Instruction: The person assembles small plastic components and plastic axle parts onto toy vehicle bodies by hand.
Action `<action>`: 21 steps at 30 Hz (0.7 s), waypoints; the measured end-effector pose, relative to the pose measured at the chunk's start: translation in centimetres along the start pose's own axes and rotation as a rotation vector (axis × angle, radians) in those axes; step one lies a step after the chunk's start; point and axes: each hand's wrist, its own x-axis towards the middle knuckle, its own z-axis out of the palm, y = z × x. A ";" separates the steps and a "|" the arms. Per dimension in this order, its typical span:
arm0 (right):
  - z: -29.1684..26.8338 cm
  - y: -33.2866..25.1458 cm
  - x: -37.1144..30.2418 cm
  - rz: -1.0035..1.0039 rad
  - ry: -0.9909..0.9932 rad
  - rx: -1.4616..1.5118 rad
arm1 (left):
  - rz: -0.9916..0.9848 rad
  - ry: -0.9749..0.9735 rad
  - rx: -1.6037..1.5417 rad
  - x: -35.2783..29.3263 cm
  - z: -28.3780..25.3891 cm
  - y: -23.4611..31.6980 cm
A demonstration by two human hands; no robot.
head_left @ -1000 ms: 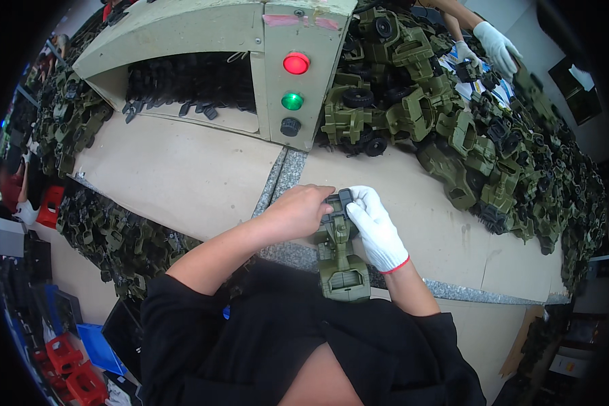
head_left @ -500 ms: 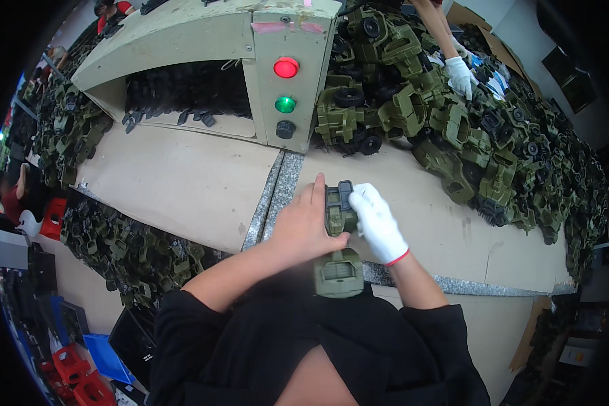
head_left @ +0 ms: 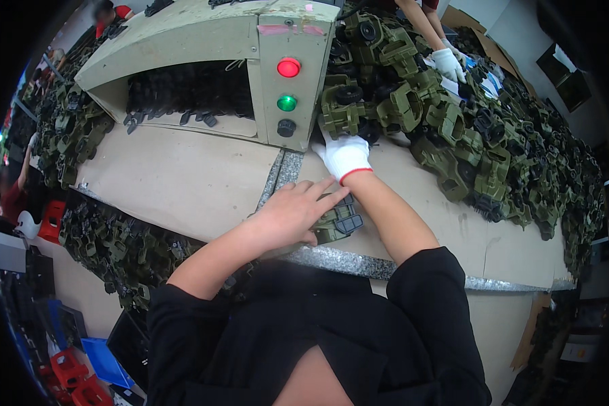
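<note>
An olive-green toy vehicle body [head_left: 335, 222] with dark grey parts at its right end lies at the table's near edge. My bare left hand [head_left: 298, 211] grips it from the left, fingers reaching across its top and thumb at its near side. Part of the body is hidden under that hand. My right hand [head_left: 345, 155], in a white glove with a red cuff, reaches forward to the foot of the pile of green toy vehicles [head_left: 402, 108], beside the machine's post. Its fingertips are hidden among the pile, so its hold cannot be made out.
A pale machine housing [head_left: 183, 30] with red and green lights and a black knob stands ahead left; dark parts lie in its opening. More green parts [head_left: 128, 237] heap below the table's left edge. At upper right another person's gloved hand [head_left: 448, 64] works by the pile.
My right hand has left the toy vehicle and moved forward to the pile. My left hand has turned the vehicle and laid it at the table's near edge.
</note>
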 end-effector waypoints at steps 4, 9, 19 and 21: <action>0.9 1.9 0.4 -0.229 -0.075 -0.205 | -0.097 0.063 0.026 -1.5 -0.1 0.5; -0.5 3.1 -1.2 -0.184 -0.047 -0.028 | -0.053 0.098 -0.040 -2.1 0.4 -0.7; 1.0 1.4 0.1 0.031 -0.073 0.207 | -0.522 0.421 -0.158 8.3 -2.3 -1.5; 1.0 2.3 0.2 0.133 -0.205 -0.253 | -0.472 0.462 -0.136 10.0 -1.5 -1.7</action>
